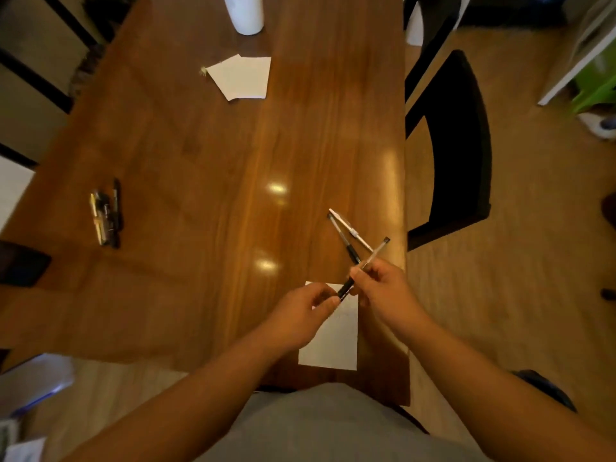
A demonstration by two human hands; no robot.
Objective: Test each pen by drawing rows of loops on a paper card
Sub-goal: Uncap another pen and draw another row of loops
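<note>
1. Your right hand (383,288) grasps a clear-barrelled pen (376,252). The fingers are curled round the middle of the barrel, and its dark far end points up and away toward the right edge of the table (200,161).
2. Your left hand (300,315) pinches the black near end of that same pen between thumb and fingertips. You cannot tell from here whether that black piece is a cap that is seated or one that has come loose.
3. Both hands hold the pen in the air just above the far end of the paper card (333,348).
4. The paper card lies flat at the near edge of the table, close to the near right corner, with its long side running away from you. There are faint marks near its far end, too pale to read.
5. Two loose pens (346,240) lie side by side on the wood just beyond your hands, near the right edge. One is pale and the other has a black grip.
6. A cluster of pens (105,215) lies near the left edge, well apart from the card.
7. Overlapping white sheets (241,76) sit toward the far end, with a white cylinder (246,13) beyond them at the far edge.
8. A black chair (456,145) stands off the right edge.
</note>
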